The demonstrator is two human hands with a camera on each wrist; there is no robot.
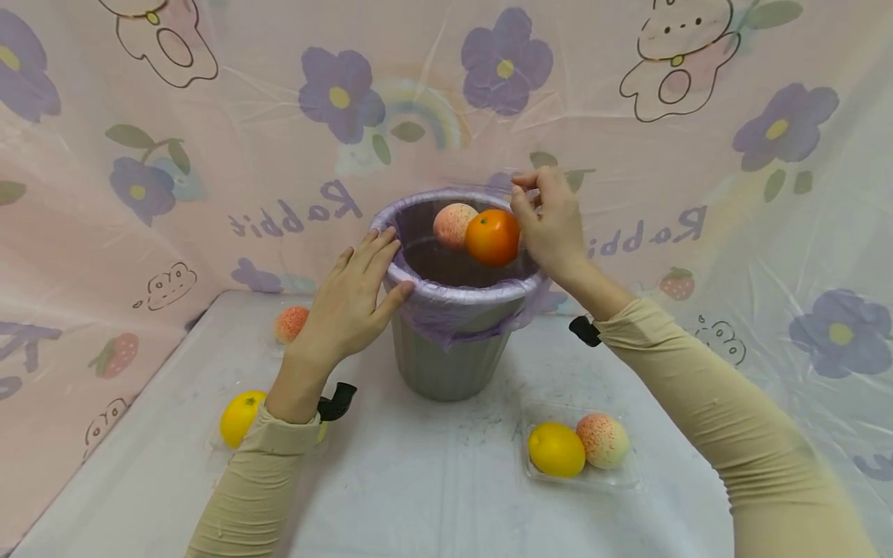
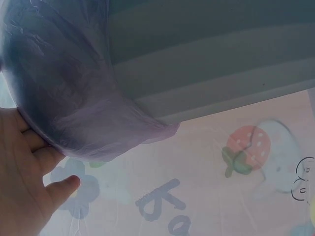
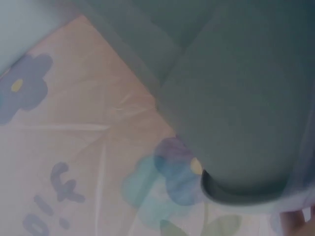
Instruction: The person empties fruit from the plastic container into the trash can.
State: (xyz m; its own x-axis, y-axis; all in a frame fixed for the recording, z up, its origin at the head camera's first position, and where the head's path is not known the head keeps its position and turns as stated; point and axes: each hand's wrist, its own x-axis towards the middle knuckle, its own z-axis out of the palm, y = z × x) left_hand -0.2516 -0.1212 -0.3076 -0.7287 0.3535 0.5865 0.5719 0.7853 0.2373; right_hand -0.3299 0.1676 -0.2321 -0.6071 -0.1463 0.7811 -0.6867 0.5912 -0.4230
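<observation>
A grey bin (image 1: 449,364) stands upright with a purple bin liner (image 1: 446,314) folded over its rim. A speckled peach (image 1: 453,223) and an orange (image 1: 497,239) show side by side within its mouth. My left hand (image 1: 352,298) rests on the left of the rim, fingers extended and thumb apart. In the left wrist view the liner (image 2: 74,98) hides some of its fingertips. My right hand (image 1: 554,221), at the right of the rim, pinches the liner's thin edge between thumb and forefinger. The right wrist view shows bare bin wall (image 3: 236,123).
A clear plastic tray (image 1: 586,482) at front right holds a lemon (image 1: 556,449) and a speckled peach (image 1: 603,440). At left lie another peach (image 1: 291,322) and a yellow fruit (image 1: 241,418), partly behind my left arm. A patterned curtain (image 1: 279,155) hangs behind the table.
</observation>
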